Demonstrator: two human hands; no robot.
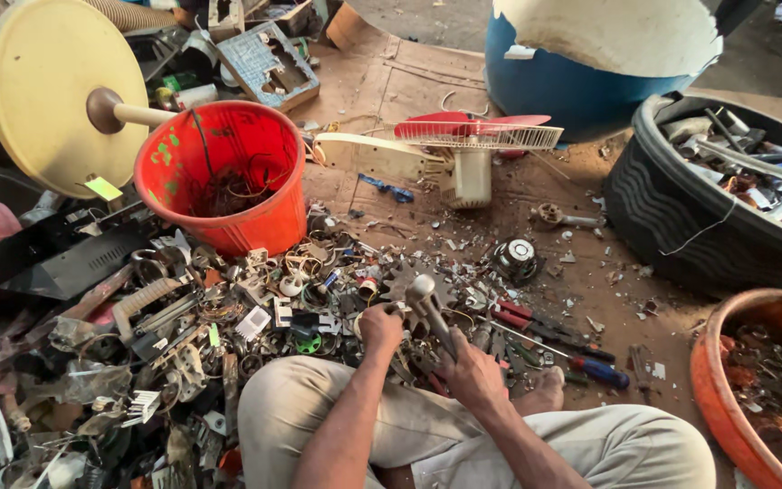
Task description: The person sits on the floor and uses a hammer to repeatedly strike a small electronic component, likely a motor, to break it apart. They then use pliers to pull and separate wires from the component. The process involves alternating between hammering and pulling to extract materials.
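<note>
We sat cross-legged on a floor covered with flattened cardboard, and the largest things ringed us: a blue drum ahead, a black tyre tub of metal offcuts at the right, an orange basin nearer our right knee, a red bucket of tangled wire to the left, and a dismantled table fan lying between bucket and drum. In front of our legs spread a heap of scrap — springs, brackets, small motor parts.

Our right hand was wrapped round the handle of a hammer, fingers pressed together in a full grip low on the shaft, the metal head raised and tilted away from us. Our left hand was closed over a small scrap piece just beside the hammer head; the fingers curled about it, though we could not tell exactly how they pinched it, since the back of the hand hid them.

To strike well, in our judgement, the piece needed to rest firmly on something solid, the holding fingers kept to its far edge, well out from under the head — and the blow kept short and square. A gear-like disc lay just beyond the hands, and red-handled pliers and a blue screwdriver lay near our right foot.
</note>
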